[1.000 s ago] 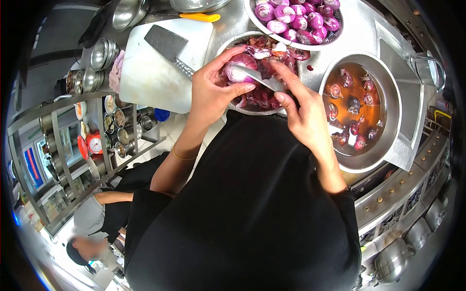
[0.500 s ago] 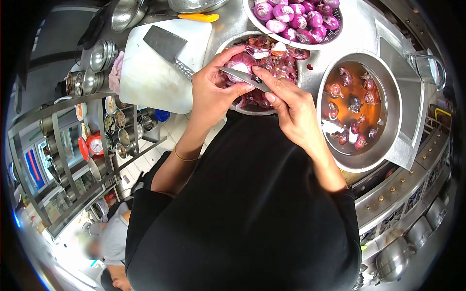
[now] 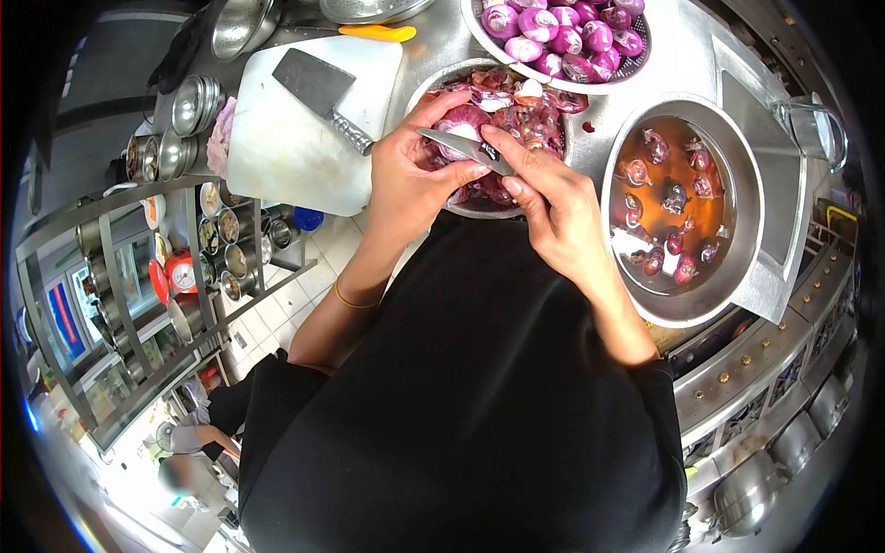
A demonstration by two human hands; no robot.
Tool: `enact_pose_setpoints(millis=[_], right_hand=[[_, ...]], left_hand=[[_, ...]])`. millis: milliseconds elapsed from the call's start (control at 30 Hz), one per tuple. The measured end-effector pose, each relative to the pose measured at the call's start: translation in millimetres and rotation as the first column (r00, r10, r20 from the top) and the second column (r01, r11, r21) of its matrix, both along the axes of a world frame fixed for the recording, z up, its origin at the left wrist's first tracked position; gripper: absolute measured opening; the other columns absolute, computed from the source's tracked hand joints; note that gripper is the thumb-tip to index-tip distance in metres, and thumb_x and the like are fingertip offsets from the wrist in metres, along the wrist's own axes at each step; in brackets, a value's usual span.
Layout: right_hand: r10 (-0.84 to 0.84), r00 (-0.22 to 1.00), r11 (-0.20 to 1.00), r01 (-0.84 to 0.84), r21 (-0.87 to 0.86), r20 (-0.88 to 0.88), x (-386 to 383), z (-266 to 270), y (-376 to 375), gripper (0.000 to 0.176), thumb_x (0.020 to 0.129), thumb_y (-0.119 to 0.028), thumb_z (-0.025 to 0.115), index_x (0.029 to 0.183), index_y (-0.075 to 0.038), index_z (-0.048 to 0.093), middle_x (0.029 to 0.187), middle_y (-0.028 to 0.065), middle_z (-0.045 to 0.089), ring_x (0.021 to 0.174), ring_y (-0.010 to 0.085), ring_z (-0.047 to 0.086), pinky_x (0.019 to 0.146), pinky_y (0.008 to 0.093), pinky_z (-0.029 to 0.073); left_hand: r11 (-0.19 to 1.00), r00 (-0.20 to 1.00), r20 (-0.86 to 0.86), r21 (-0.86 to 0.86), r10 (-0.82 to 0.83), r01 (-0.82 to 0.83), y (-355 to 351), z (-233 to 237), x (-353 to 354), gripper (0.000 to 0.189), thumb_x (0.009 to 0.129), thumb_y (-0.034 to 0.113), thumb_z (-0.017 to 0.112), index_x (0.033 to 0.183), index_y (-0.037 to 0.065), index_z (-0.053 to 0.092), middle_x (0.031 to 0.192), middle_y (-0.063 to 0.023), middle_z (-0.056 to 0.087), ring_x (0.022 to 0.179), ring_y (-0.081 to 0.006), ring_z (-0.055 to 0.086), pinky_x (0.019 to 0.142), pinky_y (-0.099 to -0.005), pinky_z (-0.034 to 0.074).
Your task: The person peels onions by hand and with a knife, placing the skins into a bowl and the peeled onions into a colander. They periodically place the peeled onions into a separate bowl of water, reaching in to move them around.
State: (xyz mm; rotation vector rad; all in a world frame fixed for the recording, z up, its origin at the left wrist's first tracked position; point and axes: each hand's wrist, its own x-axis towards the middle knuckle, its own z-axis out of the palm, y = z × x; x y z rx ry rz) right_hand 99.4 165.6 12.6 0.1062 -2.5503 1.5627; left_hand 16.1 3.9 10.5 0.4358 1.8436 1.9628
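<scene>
Fingers point(image 3: 435, 105) of the left hand point(image 3: 406, 189) wrap a red onion point(image 3: 461, 124) above the bowl of peelings point(image 3: 422, 85), right hand point(image 3: 553, 207) gripping a knife point(image 3: 456, 143) against it; light, firm, likely slippery, best cupped around its sides

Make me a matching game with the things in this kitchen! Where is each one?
Things:
1. cleaver
2. small knife
3. peeled onions
4. red onion

Places:
A. in the left hand
B. in the perforated bowl
C. on the white cutting board
D. in the right hand

Pairs: 1-C, 2-D, 3-B, 4-A
</scene>
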Motion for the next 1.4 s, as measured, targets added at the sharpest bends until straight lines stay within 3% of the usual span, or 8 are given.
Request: enact_pose_setpoints(millis=[200,267,400,833,967,1033,1167,1400], right_hand=[[-0.008,0.982,0.995,-0.011,0.099,0.189,0,-1,3,0.039,0.087,0.001,0.054,0.126,-0.004,0.056,0.103,0.0173,0.065,0.082,0.0268,0.063,0.077,0.0328,0.049],[-0.158,0.955,0.976,0.111,-0.189,-0.251,-10,-26,5,0.044,0.085,0.003,0.054,0.127,-0.011,0.057,0.085,0.0112,0.064,0.069,0.0199,0.062,0.065,0.0339,0.048],[-0.113,0.975,0.799,0.203,-0.567,0.190,-6,-23,15,0.035,0.094,-0.007,0.051,0.129,-0.008,0.055,0.082,-0.0008,0.058,0.062,0.0067,0.044,0.058,0.0220,0.040],[-0.073,0.918,0.476,0.375,-0.795,0.389,-11,-49,18,0.039,0.098,-0.012,0.045,0.137,-0.010,0.046,0.063,-0.0029,0.042,0.050,0.0056,0.034,0.045,0.0196,0.029],[0.137,0.858,0.554,0.348,-0.756,0.495,-13,-51,18,0.052,0.098,-0.013,0.044,0.147,-0.015,0.027,0.064,-0.0020,0.042,0.052,0.0062,0.035,0.046,0.0209,0.032],[0.036,0.870,0.830,0.248,-0.500,0.491,-12,-52,17,0.063,0.094,-0.010,0.050,0.149,-0.016,0.019,0.066,0.0049,0.052,0.055,0.0135,0.050,0.053,0.0280,0.042],[-0.159,0.912,0.949,0.248,-0.197,0.378,-9,-39,8,0.059,0.085,-0.002,0.059,0.138,-0.011,0.035,0.091,0.0239,0.064,0.089,0.0414,0.063,0.075,0.0413,0.048],[-0.135,0.965,0.988,0.147,-0.041,0.224,-9,-52,11,0.046,0.087,-0.007,0.058,0.131,-0.010,0.044,0.101,0.0281,0.061,0.094,0.0431,0.060,0.080,0.0455,0.047]], left_hand=[[0.999,1.000,-0.001,0.039,-0.019,0.019,1,-4,1,0.060,0.071,-0.011,0.071,0.126,-0.005,0.049,0.123,-0.0094,0.052,0.107,-0.0155,0.056,0.093,-0.0278,0.047],[0.997,0.999,-0.003,0.062,-0.042,0.042,0,-8,-1,0.059,0.071,-0.011,0.071,0.126,-0.005,0.050,0.124,-0.0099,0.051,0.109,-0.0160,0.055,0.094,-0.0282,0.047],[0.987,0.997,-0.018,0.140,-0.073,0.075,-1,-12,-3,0.067,0.072,-0.007,0.072,0.133,-0.003,0.042,0.127,-0.0120,0.047,0.114,-0.0180,0.051,0.096,-0.0306,0.045],[0.755,0.771,0.531,0.648,-0.352,-0.101,-24,-37,-18,0.047,0.088,0.005,0.056,0.132,-0.002,0.041,0.127,-0.0155,0.050,0.116,-0.0326,0.052,0.098,-0.0404,0.044],[0.923,0.925,0.368,0.382,-0.098,-0.054,-27,-31,-20,0.043,0.088,0.003,0.056,0.128,-0.003,0.045,0.123,-0.0139,0.053,0.108,-0.0293,0.057,0.092,-0.0383,0.047],[0.944,0.940,0.336,0.326,-0.061,-0.056,-29,-30,-21,0.045,0.088,0.006,0.057,0.130,-0.004,0.043,0.117,-0.0140,0.056,0.107,-0.0281,0.057,0.092,-0.0378,0.048],[0.969,0.961,0.276,0.233,0.019,-0.087,-31,-32,-20,0.046,0.089,0.008,0.056,0.131,-0.005,0.042,0.109,-0.0134,0.059,0.105,-0.0266,0.059,0.091,-0.0378,0.048],[0.977,0.966,0.256,0.197,0.024,-0.077,-30,-30,-18,0.046,0.089,0.007,0.055,0.131,-0.004,0.042,0.110,-0.0131,0.059,0.106,-0.0260,0.058,0.090,-0.0378,0.048]])
